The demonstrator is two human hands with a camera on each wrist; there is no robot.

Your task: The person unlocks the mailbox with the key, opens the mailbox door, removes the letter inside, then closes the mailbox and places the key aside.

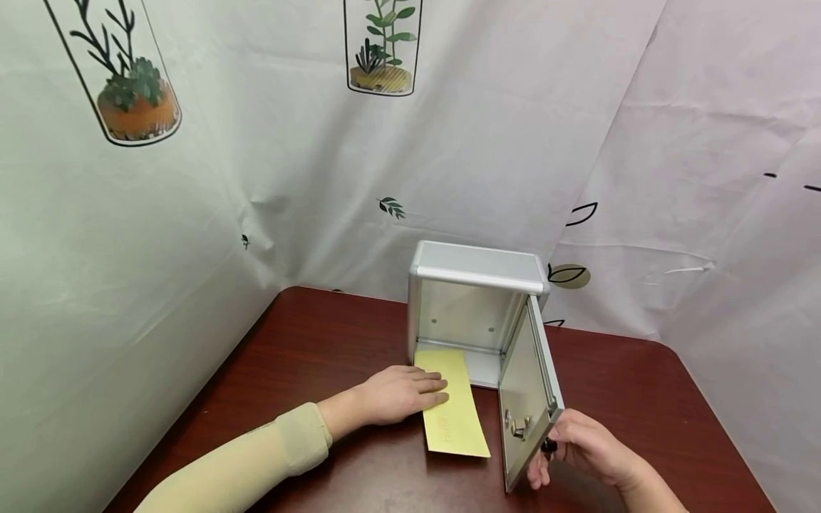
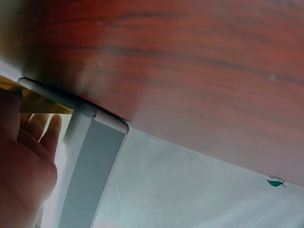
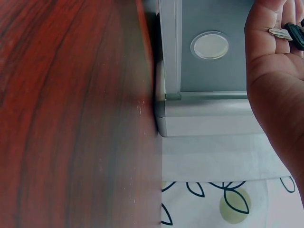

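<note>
A small silver metal box (image 1: 477, 263) stands on the table with its hinged door (image 1: 529, 392) swung out to the right. A yellow envelope (image 1: 452, 427) lies partly inside it, its near end sticking out over the table. My left hand (image 1: 398, 394) rests on the envelope, palm down, fingers fairly straight. At the door's outer face, near its free edge, my right hand (image 1: 586, 445) holds a black-headed key (image 1: 549, 446). In the right wrist view a key (image 3: 281, 33) lies across the curled fingers; the lock itself is hidden there.
A lock cam (image 1: 519, 426) juts from the door's inner face. The dark red wooden table (image 1: 346, 320) ends against white patterned cloth walls (image 1: 308, 178) behind and at both sides. The box stands close to the back wall.
</note>
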